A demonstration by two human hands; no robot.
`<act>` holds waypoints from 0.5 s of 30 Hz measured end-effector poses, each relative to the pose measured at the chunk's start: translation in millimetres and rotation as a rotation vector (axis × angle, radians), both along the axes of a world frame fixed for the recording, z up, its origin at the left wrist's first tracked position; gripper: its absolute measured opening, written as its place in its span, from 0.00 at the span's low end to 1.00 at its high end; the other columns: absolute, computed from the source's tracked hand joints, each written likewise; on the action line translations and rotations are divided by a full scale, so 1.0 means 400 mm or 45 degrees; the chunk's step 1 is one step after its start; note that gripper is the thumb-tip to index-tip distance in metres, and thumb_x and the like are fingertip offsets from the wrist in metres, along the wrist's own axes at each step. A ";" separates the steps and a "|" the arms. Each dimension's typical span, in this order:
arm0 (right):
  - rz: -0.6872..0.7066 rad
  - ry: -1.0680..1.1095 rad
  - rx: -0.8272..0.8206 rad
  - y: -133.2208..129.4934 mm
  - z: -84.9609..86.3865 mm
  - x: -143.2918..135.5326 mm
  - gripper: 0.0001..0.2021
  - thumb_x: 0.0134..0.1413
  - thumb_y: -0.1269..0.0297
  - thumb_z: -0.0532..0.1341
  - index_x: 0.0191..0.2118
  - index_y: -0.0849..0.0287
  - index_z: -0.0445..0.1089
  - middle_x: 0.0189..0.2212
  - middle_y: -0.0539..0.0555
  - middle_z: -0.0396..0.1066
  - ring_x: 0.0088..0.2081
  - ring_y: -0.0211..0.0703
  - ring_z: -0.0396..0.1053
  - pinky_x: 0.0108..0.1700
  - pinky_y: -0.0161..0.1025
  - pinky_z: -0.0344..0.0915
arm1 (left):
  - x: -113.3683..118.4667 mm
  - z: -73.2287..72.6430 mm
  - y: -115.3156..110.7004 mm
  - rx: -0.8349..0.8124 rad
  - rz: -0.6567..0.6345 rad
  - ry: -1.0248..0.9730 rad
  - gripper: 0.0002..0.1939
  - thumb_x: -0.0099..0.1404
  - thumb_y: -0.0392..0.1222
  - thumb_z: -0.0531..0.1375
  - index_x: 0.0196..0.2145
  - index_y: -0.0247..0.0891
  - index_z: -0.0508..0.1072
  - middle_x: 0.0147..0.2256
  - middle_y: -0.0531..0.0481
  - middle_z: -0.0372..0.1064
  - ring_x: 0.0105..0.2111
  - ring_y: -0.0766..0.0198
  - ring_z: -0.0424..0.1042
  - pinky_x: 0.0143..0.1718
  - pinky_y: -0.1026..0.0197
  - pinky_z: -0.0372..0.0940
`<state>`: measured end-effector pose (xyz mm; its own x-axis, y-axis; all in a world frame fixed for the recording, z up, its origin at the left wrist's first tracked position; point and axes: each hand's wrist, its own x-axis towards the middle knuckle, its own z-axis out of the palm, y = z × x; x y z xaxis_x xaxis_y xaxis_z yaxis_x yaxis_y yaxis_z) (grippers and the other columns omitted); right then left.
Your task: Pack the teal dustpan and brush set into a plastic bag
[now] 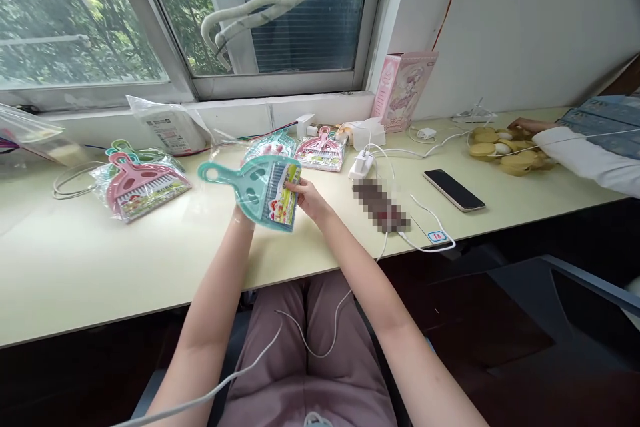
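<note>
A teal toy dustpan [245,183] with a small brush [278,190] and a printed label card is held up over the table, apparently in clear plastic. My right hand [307,199] is closed on its right edge, thumb on the label. My left hand [242,215] is behind the dustpan's lower left side; its fingers are mostly hidden, so its grip cannot be made out. Behind the held set lies another teal bagged set [270,141]. A pink bagged dustpan set [323,149] sits to its right, and more pink and green bagged sets [145,187] lie on the left.
A dark phone [454,189], a white charger [361,164] with cables and a blurred object [381,205] are on the right. A pink box [404,90] stands by the wall. Another person's hand [525,125] reaches into yellow round items [517,161] at the far right.
</note>
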<state>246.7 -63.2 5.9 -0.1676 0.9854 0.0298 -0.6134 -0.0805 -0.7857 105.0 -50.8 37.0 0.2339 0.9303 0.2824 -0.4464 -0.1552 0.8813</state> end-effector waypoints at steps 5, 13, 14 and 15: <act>0.080 -0.056 0.053 -0.017 0.006 -0.011 0.17 0.33 0.64 0.75 0.33 0.62 0.74 0.30 0.52 0.78 0.30 0.40 0.74 0.35 0.35 0.73 | 0.023 0.018 -0.044 0.220 -0.103 0.265 0.33 0.68 0.60 0.36 0.54 0.42 0.69 0.54 0.43 0.69 0.61 0.53 0.59 0.56 0.45 0.60; 0.032 -0.046 0.045 -0.031 0.025 -0.012 0.15 0.34 0.65 0.74 0.31 0.61 0.74 0.29 0.51 0.77 0.32 0.41 0.73 0.40 0.39 0.73 | 0.053 0.004 -0.047 0.178 -0.093 0.298 0.34 0.68 0.54 0.31 0.52 0.42 0.70 0.52 0.45 0.71 0.62 0.57 0.58 0.60 0.47 0.57; 0.033 -0.044 0.049 -0.032 0.026 -0.011 0.15 0.35 0.65 0.74 0.32 0.61 0.74 0.30 0.51 0.77 0.32 0.42 0.74 0.42 0.39 0.73 | 0.055 0.009 -0.053 0.163 -0.103 0.262 0.34 0.68 0.56 0.32 0.52 0.41 0.70 0.52 0.44 0.71 0.62 0.56 0.58 0.60 0.46 0.57; 0.030 -0.042 0.051 -0.033 0.027 -0.011 0.14 0.36 0.66 0.73 0.33 0.61 0.73 0.30 0.51 0.77 0.33 0.42 0.74 0.42 0.40 0.73 | 0.056 0.013 -0.060 0.147 -0.121 0.230 0.35 0.67 0.58 0.33 0.52 0.41 0.70 0.52 0.43 0.71 0.62 0.54 0.58 0.60 0.44 0.57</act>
